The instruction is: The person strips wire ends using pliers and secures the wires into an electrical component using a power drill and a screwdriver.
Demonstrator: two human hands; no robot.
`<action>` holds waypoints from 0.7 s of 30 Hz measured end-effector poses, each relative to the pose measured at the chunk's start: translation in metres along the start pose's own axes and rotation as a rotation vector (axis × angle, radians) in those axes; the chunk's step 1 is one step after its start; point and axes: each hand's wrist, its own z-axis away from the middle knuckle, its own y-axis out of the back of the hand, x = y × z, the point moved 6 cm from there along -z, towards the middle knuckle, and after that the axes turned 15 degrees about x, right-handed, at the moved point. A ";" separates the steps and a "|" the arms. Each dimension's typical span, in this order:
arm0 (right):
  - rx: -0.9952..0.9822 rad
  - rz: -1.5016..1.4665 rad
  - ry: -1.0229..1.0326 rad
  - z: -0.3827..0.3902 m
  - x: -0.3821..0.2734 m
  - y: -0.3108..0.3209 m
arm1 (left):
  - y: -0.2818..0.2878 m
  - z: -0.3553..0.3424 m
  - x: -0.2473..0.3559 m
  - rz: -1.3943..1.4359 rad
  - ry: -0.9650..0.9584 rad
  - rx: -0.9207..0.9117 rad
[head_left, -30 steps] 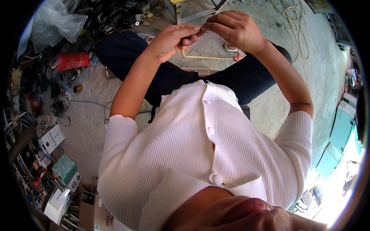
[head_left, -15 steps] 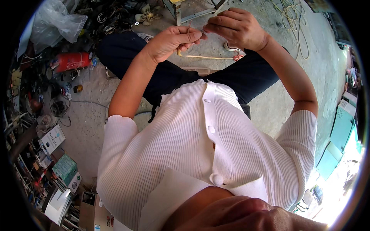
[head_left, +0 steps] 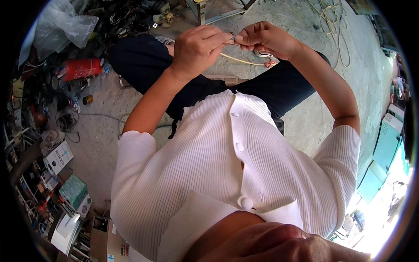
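Out in front of me, my left hand [head_left: 196,50] and my right hand [head_left: 267,40] meet at the fingertips, both closed in a pinch. Between them shows a short bit of thin wire [head_left: 231,40], partly reddish; the fingers cover most of it. A pale yellow cable [head_left: 242,60] comes out from below my left hand and runs right to a reddish bundle [head_left: 270,64] beside my right foot. Whether the cable joins the pinched wire is hidden by the hand.
Left on the concrete floor lie a red cylinder [head_left: 82,69], dark machine parts, a small yellow can [head_left: 88,100] and boxes [head_left: 75,191]. A clear plastic bag [head_left: 65,24] sits far left. Ahead stands a metal-legged frame [head_left: 200,13]; coiled pale cable [head_left: 334,22] lies far right.
My left hand has turned over, so its back now faces up, and has shifted slightly right. My right hand has dropped a little nearer, its fingertips still against the wire.
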 end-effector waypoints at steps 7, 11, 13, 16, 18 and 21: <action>0.247 0.319 0.501 0.004 -0.026 0.011 | -0.023 0.025 -0.042 0.562 0.852 -0.198; 0.469 0.696 1.099 0.025 -0.052 0.006 | -0.027 0.032 -0.049 0.878 1.219 -0.334; 0.483 0.841 1.286 0.033 -0.056 -0.001 | -0.029 0.034 -0.048 0.967 1.316 -0.375; 0.457 0.976 1.501 0.038 -0.059 -0.007 | -0.032 0.035 -0.044 1.092 1.389 -0.426; 0.448 1.000 1.587 0.039 -0.057 -0.005 | -0.033 0.036 -0.042 1.140 1.420 -0.448; 0.434 1.042 1.597 0.043 -0.060 -0.007 | -0.033 0.038 -0.039 1.171 1.465 -0.476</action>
